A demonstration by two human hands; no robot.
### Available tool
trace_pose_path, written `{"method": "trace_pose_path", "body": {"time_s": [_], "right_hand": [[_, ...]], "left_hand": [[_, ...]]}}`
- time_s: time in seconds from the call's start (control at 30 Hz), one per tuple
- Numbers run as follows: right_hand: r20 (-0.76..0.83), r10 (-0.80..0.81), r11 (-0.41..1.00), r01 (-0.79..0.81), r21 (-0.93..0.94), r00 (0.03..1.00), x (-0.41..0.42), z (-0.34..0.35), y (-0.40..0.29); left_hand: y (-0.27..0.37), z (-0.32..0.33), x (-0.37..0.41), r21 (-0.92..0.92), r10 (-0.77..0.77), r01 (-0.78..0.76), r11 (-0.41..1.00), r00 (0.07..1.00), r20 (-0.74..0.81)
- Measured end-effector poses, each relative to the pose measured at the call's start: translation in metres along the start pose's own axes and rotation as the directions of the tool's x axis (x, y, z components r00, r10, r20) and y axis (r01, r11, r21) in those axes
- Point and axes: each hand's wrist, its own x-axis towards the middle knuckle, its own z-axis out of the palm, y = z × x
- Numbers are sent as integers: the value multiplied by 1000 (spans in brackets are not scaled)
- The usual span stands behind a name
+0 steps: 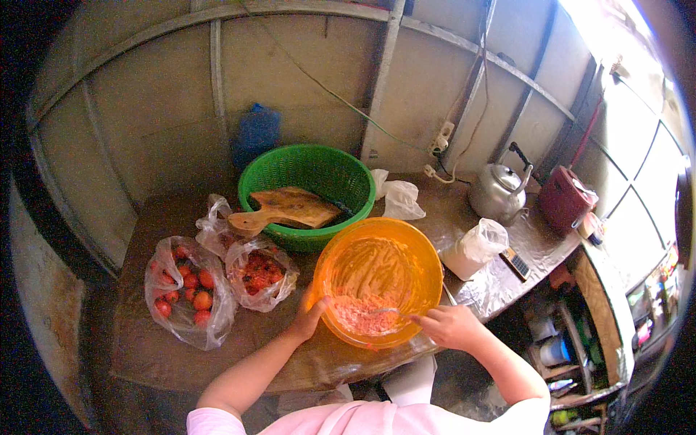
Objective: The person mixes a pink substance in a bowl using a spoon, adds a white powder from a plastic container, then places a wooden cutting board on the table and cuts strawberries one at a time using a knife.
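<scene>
An orange plastic basin (380,244) stands at the table's front edge, tilted towards me, with a moist pinkish-orange mash (361,315) gathered at its near side. My left hand (311,317) grips the basin's left rim. In my right hand (447,325), at the near right rim, is the handle of a metal utensil (385,310), a spoon or fork; its head lies in the mash. Left of the basin sit a clear plastic bag of whole tomatoes (202,300) and a smaller bag of red pieces (262,274).
Behind the basin, a green plastic basket (359,209) holds a wooden cutting board (296,206). To the right are an open bag of white powder (467,255), a calculator or phone (515,263), a metal kettle (497,190) and a dark red container (564,198).
</scene>
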Motion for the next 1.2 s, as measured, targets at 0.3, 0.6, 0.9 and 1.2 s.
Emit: {"method": "trace_pose_path", "body": {"time_s": [0.3, 0.6, 0.9, 1.2], "right_hand": [[173, 608, 611, -596, 521, 775, 1, 8, -22], [190, 665, 541, -641, 545, 722, 23, -5, -19], [218, 711, 583, -733, 351, 669, 28, -28, -14], [279, 570, 673, -634, 381, 773, 25, -16, -31]], "left_hand": [[12, 4, -3, 6, -21, 21, 1000, 1000, -2], [1, -3, -3, 6, -94, 94, 996, 995, -37], [7, -1, -4, 20, -24, 25, 999, 999, -33], [13, 1, -1, -20, -72, 72, 997, 997, -13]]}}
